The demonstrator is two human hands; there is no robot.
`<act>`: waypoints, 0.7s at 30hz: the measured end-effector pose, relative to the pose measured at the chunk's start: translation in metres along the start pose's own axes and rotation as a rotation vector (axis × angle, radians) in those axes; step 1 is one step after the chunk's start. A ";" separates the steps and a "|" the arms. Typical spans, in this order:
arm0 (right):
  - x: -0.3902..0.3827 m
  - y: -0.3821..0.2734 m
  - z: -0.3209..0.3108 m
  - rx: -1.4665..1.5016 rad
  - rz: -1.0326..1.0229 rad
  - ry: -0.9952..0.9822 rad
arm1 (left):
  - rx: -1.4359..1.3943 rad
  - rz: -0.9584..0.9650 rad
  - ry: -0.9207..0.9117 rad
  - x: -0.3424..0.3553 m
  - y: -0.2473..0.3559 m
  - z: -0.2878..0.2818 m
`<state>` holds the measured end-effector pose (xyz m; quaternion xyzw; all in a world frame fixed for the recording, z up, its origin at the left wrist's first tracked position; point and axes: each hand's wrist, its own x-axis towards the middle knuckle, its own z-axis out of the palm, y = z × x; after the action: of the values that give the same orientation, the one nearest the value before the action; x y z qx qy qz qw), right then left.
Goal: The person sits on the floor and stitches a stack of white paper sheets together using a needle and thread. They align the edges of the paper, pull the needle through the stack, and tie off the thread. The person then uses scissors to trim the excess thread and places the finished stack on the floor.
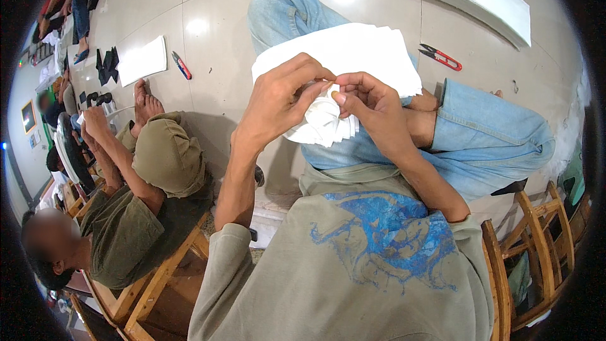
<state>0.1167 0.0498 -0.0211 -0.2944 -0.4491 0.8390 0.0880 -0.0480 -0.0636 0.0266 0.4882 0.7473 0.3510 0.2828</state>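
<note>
Both hands meet over the lap. Left hand is closed, fingers pinching the top edge of a fanned white paper bundle. Right hand is closed too, thumb and forefinger clamped on the same edge, just beside the left fingertips. A stack of white sheets rests on the knee just beyond both hands.

Judgement: peel one ply at a time, thumbs close together, light pull so the thin paper neither tears nor loses its fan. Red snips lie well beyond the right hand, on the tiled floor.
</note>
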 end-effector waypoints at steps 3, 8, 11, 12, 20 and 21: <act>0.000 0.002 -0.008 0.024 0.049 -0.035 | -0.002 -0.040 -0.040 0.000 0.002 -0.001; 0.002 0.004 -0.012 0.069 0.079 -0.049 | 0.013 -0.039 -0.070 0.002 0.005 -0.002; 0.001 0.003 -0.011 0.053 0.095 -0.042 | 0.047 -0.024 -0.097 0.004 0.005 -0.004; 0.001 0.003 -0.011 0.047 0.091 -0.043 | 0.062 -0.024 -0.109 0.004 0.005 -0.005; 0.002 0.000 -0.010 -0.061 0.067 -0.042 | 0.193 0.086 -0.164 0.011 0.005 -0.008; 0.002 0.000 -0.010 -0.060 0.074 -0.043 | 0.194 0.089 -0.171 0.011 0.006 -0.008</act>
<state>0.1209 0.0579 -0.0263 -0.2951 -0.4646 0.8340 0.0385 -0.0552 -0.0536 0.0350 0.5740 0.7285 0.2463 0.2812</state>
